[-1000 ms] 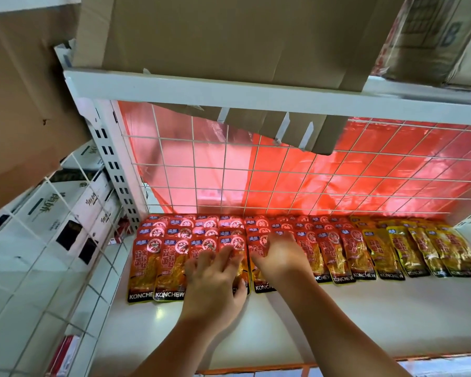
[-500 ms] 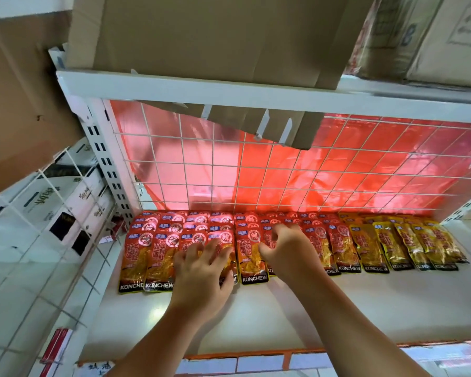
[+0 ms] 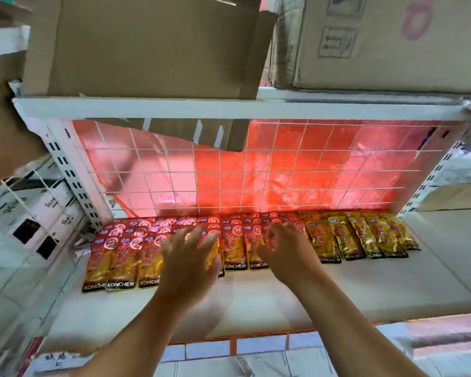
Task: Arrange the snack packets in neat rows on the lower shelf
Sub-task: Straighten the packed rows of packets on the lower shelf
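Note:
Red KONCHEW snack packets (image 3: 120,257) lie in overlapping rows along the back of the white lower shelf (image 3: 351,284), from the left end to the middle. Yellow packets (image 3: 365,238) continue the row to the right. My left hand (image 3: 188,259) hovers over the red packets with its fingers spread and straight, blurred by motion. My right hand (image 3: 286,248) is over the red packets in the middle, fingers loosely curled and blurred, with nothing clearly gripped. Both hands hide several packets beneath them.
A white wire grid (image 3: 256,172) backed with red film closes the shelf's rear. The upper shelf (image 3: 229,107) carries cardboard boxes (image 3: 147,44), one flap hanging below it. White boxes (image 3: 33,210) fill the shelf at left. An orange strip (image 3: 229,341) edges the shelf front.
Both hands have lifted off the packets and drawn slightly back; my left hand's fingers have spread and my right hand has opened from its earlier curl. The camera has moved back and tilted up.

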### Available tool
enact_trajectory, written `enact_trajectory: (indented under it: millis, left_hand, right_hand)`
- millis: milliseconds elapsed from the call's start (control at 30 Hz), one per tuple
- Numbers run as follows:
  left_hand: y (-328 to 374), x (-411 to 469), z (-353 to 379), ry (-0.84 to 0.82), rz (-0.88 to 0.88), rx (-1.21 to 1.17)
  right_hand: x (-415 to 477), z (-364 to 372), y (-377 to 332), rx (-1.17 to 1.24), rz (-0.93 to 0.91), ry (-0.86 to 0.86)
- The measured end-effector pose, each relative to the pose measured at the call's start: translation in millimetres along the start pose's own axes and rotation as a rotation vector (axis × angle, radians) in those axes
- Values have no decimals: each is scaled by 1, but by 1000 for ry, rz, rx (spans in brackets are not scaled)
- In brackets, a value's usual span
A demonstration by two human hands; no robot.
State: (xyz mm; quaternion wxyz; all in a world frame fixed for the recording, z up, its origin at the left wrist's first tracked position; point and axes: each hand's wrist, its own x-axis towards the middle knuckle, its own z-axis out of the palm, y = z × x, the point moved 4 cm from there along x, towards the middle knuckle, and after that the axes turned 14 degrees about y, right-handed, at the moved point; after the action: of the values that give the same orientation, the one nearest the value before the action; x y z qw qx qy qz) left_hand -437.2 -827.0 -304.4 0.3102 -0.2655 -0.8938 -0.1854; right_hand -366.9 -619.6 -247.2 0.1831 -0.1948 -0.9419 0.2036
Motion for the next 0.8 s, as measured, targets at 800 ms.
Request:
enact_trajectory:
  millis: [800]
  left_hand:
    - [528, 171, -118, 402, 396, -319]
  right_hand:
    - [-28, -434, 246, 5, -274, 612]
